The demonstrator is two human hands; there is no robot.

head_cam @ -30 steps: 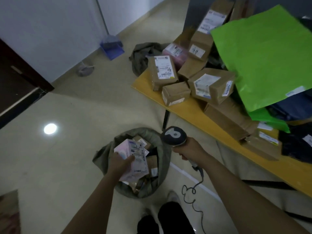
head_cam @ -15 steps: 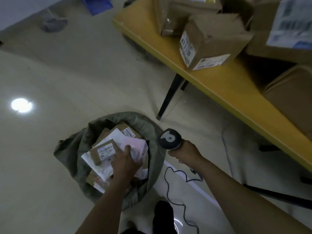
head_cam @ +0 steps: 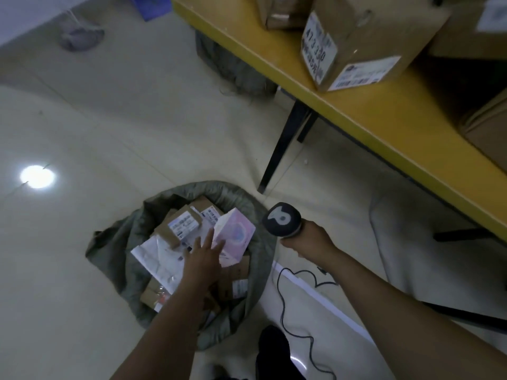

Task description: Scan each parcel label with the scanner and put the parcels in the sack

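The side label [head_cam: 318, 49] of the cardboard box [head_cam: 367, 34] on the table [head_cam: 389, 119] reads roughly "47-3-330"; other print is blurred.

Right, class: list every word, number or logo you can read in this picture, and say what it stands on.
"47-3-330": side label of the cardboard box on the table.
White logo, perhaps a "P": top of the scanner.
Labels on the parcels in the sack, and the box's small print: too blurred to read.
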